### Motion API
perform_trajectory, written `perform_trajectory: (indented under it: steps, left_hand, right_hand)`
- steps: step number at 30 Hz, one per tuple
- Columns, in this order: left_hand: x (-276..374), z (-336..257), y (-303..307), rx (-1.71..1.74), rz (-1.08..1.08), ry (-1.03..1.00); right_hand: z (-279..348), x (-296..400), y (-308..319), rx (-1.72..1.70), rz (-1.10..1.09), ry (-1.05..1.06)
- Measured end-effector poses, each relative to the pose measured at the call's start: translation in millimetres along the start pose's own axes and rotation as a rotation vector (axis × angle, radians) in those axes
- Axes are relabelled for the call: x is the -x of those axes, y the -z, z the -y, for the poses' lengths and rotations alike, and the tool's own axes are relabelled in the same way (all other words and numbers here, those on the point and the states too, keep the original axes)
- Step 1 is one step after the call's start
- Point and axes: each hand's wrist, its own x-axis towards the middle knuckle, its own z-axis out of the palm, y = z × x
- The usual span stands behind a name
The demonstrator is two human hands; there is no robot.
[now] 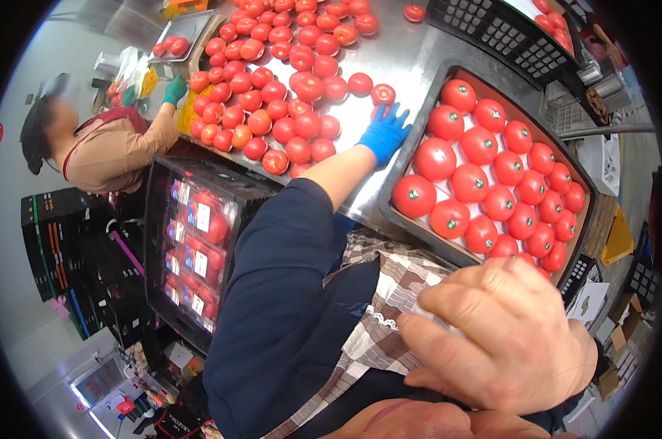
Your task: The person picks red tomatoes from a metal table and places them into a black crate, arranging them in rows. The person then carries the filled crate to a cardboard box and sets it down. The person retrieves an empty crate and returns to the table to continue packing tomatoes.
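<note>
My left hand, in a blue glove, reaches over the metal table with its fingers spread. A tomato shows partly behind its fingertips; whether they touch it is hidden. Just beyond lies another loose tomato. To the right of this hand, a black crate holds rows of red tomatoes, most bearing small green stickers. My right hand is bare and close to the camera, its back showing and its fingers bent, in front of the crate's near corner and my checked apron. What its palm side holds, if anything, is hidden.
Many loose tomatoes cover the metal table. A black crate of packed tomatoes stands at left. Beyond it, a person in green gloves works near a scale. Another black crate stands at the far right.
</note>
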Motion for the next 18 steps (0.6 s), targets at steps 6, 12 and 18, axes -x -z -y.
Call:
perform_trajectory:
  steps: [6,12,18]
  left_hand:
    - [-43.5,3.9,-23.3,-0.132,0.249,-0.055]
    - [-55.6,39.3,-22.8,-0.148,0.373,-0.018]
    - [-42.7,119.7,-0.3,-0.067,0.128,0.077]
  right_hand:
    - [-1.8,-54.1,-21.9,0.005,-0.053,-0.004]
    - [-5.5,-93.5,-29.7,0.054,-0.063,-0.054]
    - [-14.4,-111.1,-39.4,0.255,-0.218,0.005]
